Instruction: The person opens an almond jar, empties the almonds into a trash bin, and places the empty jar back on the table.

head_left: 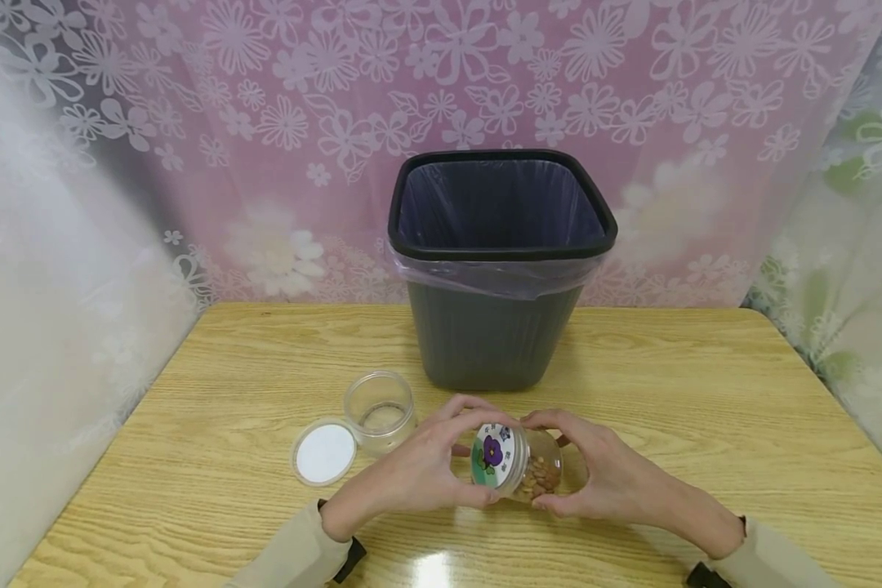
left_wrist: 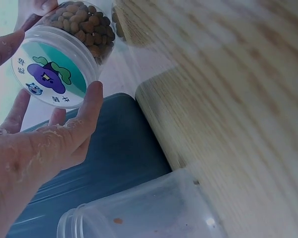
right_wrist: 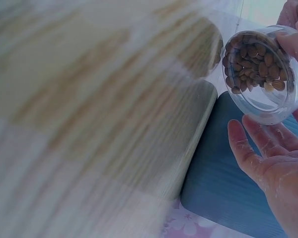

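Note:
A clear plastic jar (head_left: 550, 447) lies tilted between my two hands above the table, with almonds (right_wrist: 256, 62) inside it. Its round lid (head_left: 488, 459) bears a purple flower-like cartoon and a green patch, and faces left. My left hand (head_left: 429, 467) grips the lid end, thumb below and fingers above. At the other end, my right hand (head_left: 608, 475) holds the jar near its base between thumb and fingers. In the right wrist view the almonds show through the clear bottom.
Left of my hands stands a second clear jar (head_left: 393, 441) without a lid; a small brown bit shows in it. Beside it a lid (head_left: 327, 454) with a white disc lies flat. A dark bin (head_left: 485, 335) with a purple liner stands behind on the wooden table (head_left: 228, 392).

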The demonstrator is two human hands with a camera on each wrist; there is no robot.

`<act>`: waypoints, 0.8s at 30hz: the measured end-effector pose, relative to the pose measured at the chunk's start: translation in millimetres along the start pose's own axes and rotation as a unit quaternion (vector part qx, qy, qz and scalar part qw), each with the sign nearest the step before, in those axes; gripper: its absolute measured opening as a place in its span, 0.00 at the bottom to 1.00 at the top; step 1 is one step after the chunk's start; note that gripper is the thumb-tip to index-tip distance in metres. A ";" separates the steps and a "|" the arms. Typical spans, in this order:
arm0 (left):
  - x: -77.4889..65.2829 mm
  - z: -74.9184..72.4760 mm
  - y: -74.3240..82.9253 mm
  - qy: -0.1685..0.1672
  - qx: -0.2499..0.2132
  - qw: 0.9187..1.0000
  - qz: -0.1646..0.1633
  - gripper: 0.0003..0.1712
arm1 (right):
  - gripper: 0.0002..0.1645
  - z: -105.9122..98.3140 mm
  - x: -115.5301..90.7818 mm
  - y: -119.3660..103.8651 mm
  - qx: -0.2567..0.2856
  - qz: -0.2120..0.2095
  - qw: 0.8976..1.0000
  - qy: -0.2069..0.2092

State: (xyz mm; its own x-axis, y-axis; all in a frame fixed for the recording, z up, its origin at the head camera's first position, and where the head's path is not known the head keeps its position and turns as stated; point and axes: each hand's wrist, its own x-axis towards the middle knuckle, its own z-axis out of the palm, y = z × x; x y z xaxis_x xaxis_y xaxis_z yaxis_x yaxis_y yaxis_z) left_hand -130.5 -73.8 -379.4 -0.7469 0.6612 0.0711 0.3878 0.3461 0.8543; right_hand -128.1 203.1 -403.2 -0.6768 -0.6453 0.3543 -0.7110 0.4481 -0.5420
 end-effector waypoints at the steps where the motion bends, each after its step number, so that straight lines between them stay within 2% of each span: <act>1: 0.0 0.1 -0.1 0.001 -0.001 1.000 -0.001 0.44 | 0.50 0.0 0.1 0.1 0.001 0.002 1.000 -0.001; 5: 0.2 1.0 -0.4 0.004 -0.010 1.000 -0.014 0.44 | 0.50 -0.3 -0.1 0.0 0.002 -0.001 1.000 0.003; 9: 1.2 2.5 -0.7 0.012 -0.022 0.999 -0.037 0.43 | 0.48 0.0 -0.5 -0.3 0.000 -0.021 1.000 0.018; 13: 1.7 3.5 -0.6 0.023 -0.043 0.997 -0.063 0.41 | 0.46 0.3 -1.2 0.1 -0.014 -0.050 0.998 0.037; 18: 1.6 3.9 0.3 0.033 -0.064 0.993 -0.093 0.39 | 0.43 -0.6 -2.8 0.2 -0.041 -0.061 0.996 0.040; 24: 1.5 4.2 0.6 0.035 -0.068 0.992 -0.105 0.39 | 0.39 -0.7 -2.7 1.6 -0.048 -0.073 0.995 0.040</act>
State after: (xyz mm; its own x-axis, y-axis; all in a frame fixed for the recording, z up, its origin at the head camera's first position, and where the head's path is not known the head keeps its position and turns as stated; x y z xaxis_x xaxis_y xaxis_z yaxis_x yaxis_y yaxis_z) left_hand -129.1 -69.8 -381.0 -0.8408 0.5349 -0.0834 0.1476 0.3748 0.9153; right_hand -127.5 206.0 -404.5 -0.5745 -0.6582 0.4865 -0.8158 0.4120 -0.4059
